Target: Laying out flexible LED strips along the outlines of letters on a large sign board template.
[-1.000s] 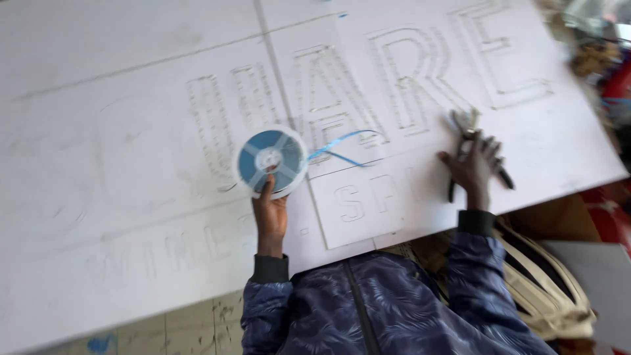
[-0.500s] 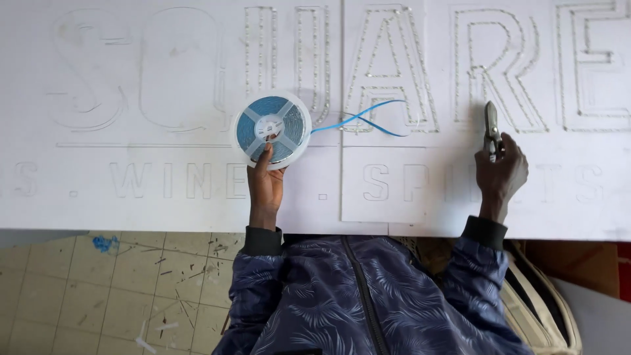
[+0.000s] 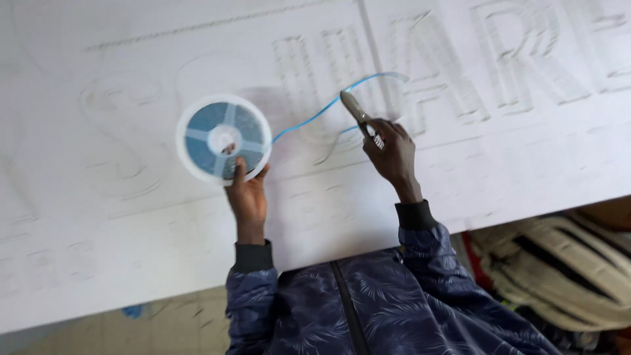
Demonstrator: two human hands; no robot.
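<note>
Right hand (image 3: 393, 152), grip clamped on pliers (image 3: 360, 113), has moved left to the blue strip (image 3: 309, 118). Left hand (image 3: 246, 192) still grips the reel (image 3: 223, 139) above the white sign panel (image 3: 118, 217); trimming appears imminent.

A large white sign board (image 3: 131, 250) with grooved letters fills the view.

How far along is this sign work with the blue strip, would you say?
Done: the white board already has large letter shapes grooved into it. In hand: the left hand holds a white reel of blue strip, and the right hand brings pliers to its loose end. Left: I see no strip laid in any letter, so nearly all fitting seems ahead.
</note>
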